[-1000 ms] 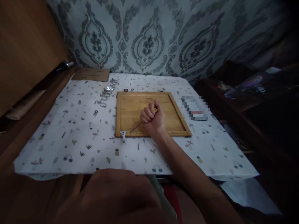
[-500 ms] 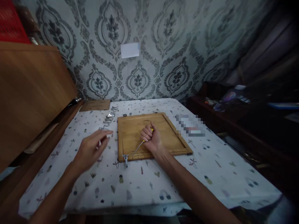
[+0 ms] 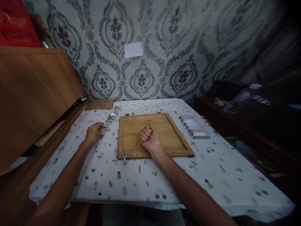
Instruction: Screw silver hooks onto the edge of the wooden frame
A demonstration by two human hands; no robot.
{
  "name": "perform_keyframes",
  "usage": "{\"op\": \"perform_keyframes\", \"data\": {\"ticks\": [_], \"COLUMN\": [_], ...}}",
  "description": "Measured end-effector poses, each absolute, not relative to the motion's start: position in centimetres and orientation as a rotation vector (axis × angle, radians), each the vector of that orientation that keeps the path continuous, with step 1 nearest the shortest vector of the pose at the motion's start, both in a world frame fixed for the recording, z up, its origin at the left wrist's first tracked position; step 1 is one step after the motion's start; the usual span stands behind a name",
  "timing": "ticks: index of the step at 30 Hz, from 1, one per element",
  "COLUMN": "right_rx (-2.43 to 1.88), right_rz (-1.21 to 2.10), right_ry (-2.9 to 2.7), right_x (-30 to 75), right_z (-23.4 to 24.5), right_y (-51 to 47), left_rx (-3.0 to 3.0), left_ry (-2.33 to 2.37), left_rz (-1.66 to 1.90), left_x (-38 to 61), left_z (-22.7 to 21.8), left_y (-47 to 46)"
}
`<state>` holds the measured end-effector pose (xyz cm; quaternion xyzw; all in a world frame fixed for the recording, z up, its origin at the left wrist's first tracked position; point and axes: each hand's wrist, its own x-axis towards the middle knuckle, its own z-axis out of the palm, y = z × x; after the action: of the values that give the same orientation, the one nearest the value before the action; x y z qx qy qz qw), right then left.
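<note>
A yellow-handled screwdriver (image 3: 136, 147) is gripped in my right hand (image 3: 149, 138), over a framed wooden cabinet door (image 3: 164, 135) lying flat. Its shaft slants down and left toward a metal hinge (image 3: 124, 156) at the door's near left corner. One arm of that hinge sticks out past the door's edge. Left of the door, my left hand (image 3: 94, 131) is low over the tablecloth, fingers stretched toward a row of loose metal hinges (image 3: 111, 118). Its fingertips are close to the nearest of them; whether they touch I cannot tell. Nothing shows in that hand.
The table has a white patterned cloth (image 3: 131, 185). Flat brown cardboard (image 3: 100, 104) lies at its back left. A pixelated item (image 3: 196, 127) lies right of the door. A wooden cabinet (image 3: 35, 103) borders the left, a dark shelf with a bottle (image 3: 242, 97) the right.
My left hand has moved away from me and slightly left, closer to the loose hinges. My right hand still holds the screwdriver over the door. The view has shifted slightly.
</note>
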<state>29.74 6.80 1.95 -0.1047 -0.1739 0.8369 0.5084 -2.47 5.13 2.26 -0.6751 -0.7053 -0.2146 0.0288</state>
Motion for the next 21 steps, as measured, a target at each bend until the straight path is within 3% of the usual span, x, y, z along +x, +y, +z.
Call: {"op": "perform_keyframes", "data": {"ticks": [10, 21], "right_rx": [-0.292, -0.323], "right_rz": [2.016, 1.978], "right_ry": [-0.415, -0.551], "right_x": [29.9, 29.7], "right_z": [1.8, 2.0], "right_y": [6.9, 6.6], "left_rx": [-2.097, -2.000], "left_ry": [-2.145, -2.069], "left_rz": [-0.358, -0.784], "left_x": [-2.9, -2.5], "left_z": [2.0, 2.7], "left_y": [4.8, 3.6]}}
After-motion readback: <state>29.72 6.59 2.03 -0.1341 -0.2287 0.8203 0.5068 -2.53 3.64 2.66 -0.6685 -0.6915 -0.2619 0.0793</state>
